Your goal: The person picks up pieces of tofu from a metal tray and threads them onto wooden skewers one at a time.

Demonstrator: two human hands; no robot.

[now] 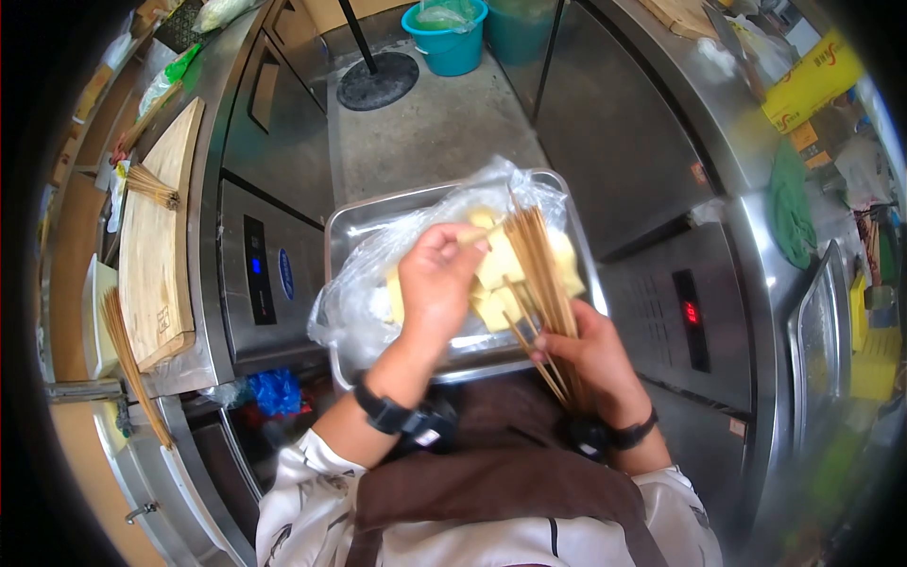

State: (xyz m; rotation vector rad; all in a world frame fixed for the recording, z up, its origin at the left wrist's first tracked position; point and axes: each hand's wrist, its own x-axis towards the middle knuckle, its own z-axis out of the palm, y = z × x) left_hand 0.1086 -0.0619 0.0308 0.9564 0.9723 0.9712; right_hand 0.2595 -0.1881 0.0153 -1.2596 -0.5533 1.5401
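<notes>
My right hand (pixel 597 361) is wrapped round a bundle of thin wooden skewers (pixel 540 265), which points up and away from me. A few of these skewers splay out to the left of the bundle. The fingers of my left hand (pixel 437 279) are pinched together on a pale yellow piece (pixel 484 232), close to the bundle's upper end. Below both hands is a metal tray (pixel 340 248), lined with a clear plastic bag (pixel 364 269). Pale yellow chunks (pixel 497 268) lie in the bag, partly hidden behind my hands and the skewers.
Steel refrigerated counters stand on both sides. On the left one lies a wooden board (pixel 161 255) with a bundle of sticks (pixel 153 185); longer sticks (pixel 132 369) lean nearby. A teal bucket (pixel 450 49) and a round black base (pixel 378 81) stand on the floor ahead.
</notes>
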